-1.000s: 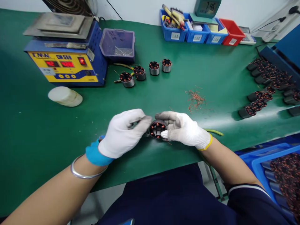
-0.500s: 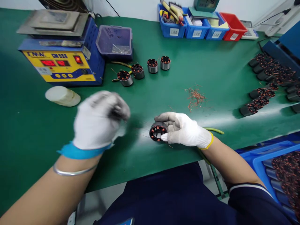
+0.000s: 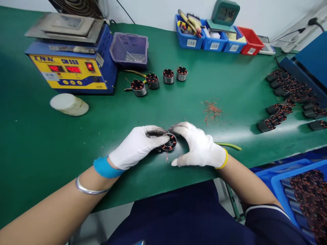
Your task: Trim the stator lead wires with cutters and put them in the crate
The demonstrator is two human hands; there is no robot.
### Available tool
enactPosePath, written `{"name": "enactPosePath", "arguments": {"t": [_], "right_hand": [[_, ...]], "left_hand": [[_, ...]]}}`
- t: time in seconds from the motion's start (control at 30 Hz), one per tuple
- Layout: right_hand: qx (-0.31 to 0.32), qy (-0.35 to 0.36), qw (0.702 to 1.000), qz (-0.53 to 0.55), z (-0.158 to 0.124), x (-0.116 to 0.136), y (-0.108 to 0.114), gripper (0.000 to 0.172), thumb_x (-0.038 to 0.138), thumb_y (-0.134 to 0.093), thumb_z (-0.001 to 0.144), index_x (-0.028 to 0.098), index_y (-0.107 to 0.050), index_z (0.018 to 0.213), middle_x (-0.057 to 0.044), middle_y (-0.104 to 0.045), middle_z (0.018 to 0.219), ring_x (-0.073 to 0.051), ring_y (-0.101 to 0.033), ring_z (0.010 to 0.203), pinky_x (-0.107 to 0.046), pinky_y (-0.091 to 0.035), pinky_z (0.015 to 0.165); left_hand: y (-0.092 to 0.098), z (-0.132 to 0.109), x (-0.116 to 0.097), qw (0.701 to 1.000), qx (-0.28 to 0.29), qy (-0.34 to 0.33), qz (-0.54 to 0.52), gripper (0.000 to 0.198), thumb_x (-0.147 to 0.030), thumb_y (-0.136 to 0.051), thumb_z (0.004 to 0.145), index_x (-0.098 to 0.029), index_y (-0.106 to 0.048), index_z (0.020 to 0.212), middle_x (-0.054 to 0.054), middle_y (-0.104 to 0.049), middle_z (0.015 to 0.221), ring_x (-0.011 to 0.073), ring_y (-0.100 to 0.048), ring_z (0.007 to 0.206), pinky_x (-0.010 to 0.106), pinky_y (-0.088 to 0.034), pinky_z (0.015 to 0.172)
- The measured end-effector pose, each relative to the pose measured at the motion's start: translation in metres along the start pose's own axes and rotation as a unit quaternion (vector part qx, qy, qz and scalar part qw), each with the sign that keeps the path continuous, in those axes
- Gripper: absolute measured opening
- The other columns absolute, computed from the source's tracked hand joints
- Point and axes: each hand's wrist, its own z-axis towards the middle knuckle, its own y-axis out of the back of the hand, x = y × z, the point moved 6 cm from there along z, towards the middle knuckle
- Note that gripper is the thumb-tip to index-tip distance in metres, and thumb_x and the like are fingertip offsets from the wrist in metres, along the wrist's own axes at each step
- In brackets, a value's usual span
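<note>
The left hand (image 3: 139, 144) hid part of the copper-wound ring (image 3: 173, 143). The view's right edge cut off the far blue casing (image 3: 310, 63) and the near blue crate (image 3: 275, 185). Small print on the far-left control box (image 3: 74, 89) was illegible.

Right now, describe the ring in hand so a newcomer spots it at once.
On the green table, go to the near side, just beyond the dark blue clothing. The copper-wound ring is in the grip of the left hand, beside the spread right hand. Fine reddish wires show at its near side and, unlike the four rings near the purple bin, it is held.
</note>
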Motion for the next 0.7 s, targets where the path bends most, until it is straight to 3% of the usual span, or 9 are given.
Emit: {"name": "enactPosePath", "arguments": {"t": [0.07, 0.13, 0.3, 0.47, 0.57, 0.63, 0.7], "right_hand": [[-0.028, 0.058, 0.983, -0.173, 0.001, 0.002, 0.0, 0.074, 0.046, -0.082, 0.056, 0.016, -0.06, 0.119, -0.014, -0.056, 0.126, -0.034, -0.048, 0.122, -0.052, -0.034, 0.108], [-0.036, 0.095, 0.966, -0.237, 0.004, 0.0, -0.005, 0.064, 0.053, -0.077, 0.062, 0.015, -0.065, 0.112, -0.012, -0.062, 0.115, -0.032, -0.05, 0.117, -0.052, -0.027, 0.112], [-0.047, 0.14, 0.955, -0.257, 0.009, -0.006, -0.016, 0.057, 0.055, -0.071, 0.07, 0.017, -0.066, 0.112, -0.009, -0.064, 0.112, -0.029, -0.053, 0.114, -0.051, -0.021, 0.116], [-0.052, 0.143, 0.952, -0.267, 0.009, -0.005, -0.019, 0.066, 0.061, -0.072, 0.067, 0.015, -0.066, 0.114, -0.011, -0.062, 0.117, -0.03, -0.051, 0.117, -0.052, -0.02, 0.116], [-0.039, 0.14, 0.951, -0.273, 0.009, -0.002, -0.02, 0.064, 0.063, -0.071, 0.068, 0.015, -0.068, 0.11, -0.011, -0.063, 0.115, -0.03, -0.053, 0.114, -0.053, -0.02, 0.116], [-0.03, 0.136, 0.952, -0.273, 0.009, 0.001, -0.02, 0.058, 0.06, -0.071, 0.07, 0.016, -0.069, 0.108, -0.01, -0.064, 0.112, -0.03, -0.055, 0.112, -0.053, -0.021, 0.116], [-0.029, 0.134, 0.955, -0.265, 0.008, 0.004, -0.019, 0.056, 0.058, -0.071, 0.07, 0.017, -0.069, 0.108, -0.009, -0.065, 0.111, -0.029, -0.056, 0.11, -0.053, -0.02, 0.116]], "left_hand": [[0.0, 0.0, 0.003, 0.998, 0.046, 0.011, 0.034, 0.035, -0.047, -0.075, 0.07, -0.017, -0.072, 0.089, 0.004, -0.074, 0.085, 0.021, -0.066, 0.079, 0.029, -0.051, 0.07], [0.0, -0.001, 0.003, 0.995, 0.054, 0.002, 0.088, 0.034, -0.048, -0.074, 0.071, -0.019, -0.073, 0.089, 0.004, -0.074, 0.084, 0.0217, -0.066, 0.08, 0.03, -0.05, 0.069], [0.006, -0.001, -0.007, 0.985, -0.068, -0.05, 0.151, 0.036, -0.048, -0.077, 0.067, -0.019, -0.073, 0.089, 0.004, -0.071, 0.091, 0.0216, -0.066, 0.084, 0.031, -0.05, 0.075], [-0.003, 0.0, -0.012, 0.984, -0.072, -0.098, 0.132, 0.02, -0.037, -0.069, 0.076, -0.018, -0.072, 0.073, 0.002, -0.066, 0.082, 0.0162, -0.062, 0.075, 0.027, -0.048, 0.069], [-0.006, 0.008, -0.012, 0.986, -0.076, -0.11, 0.097, 0.016, -0.029, -0.068, 0.074, -0.017, -0.068, 0.065, 0.001, -0.063, 0.076, 0.014, -0.06, 0.071, 0.025, -0.046, 0.066], [0.004, 0.018, -0.009, 0.986, -0.125, -0.099, 0.051, 0.015, -0.027, -0.069, 0.072, -0.017, -0.065, 0.062, -0.001, -0.06, 0.066, 0.012, -0.056, 0.063, 0.024, -0.045, 0.061], [0.027, 0.026, -0.005, 0.972, -0.214, -0.094, -0.014, 0.015, -0.029, -0.068, 0.071, -0.017, -0.063, 0.064, -0.003, -0.054, 0.056, 0.0102, -0.05, 0.053, 0.024, -0.042, 0.055]]}}
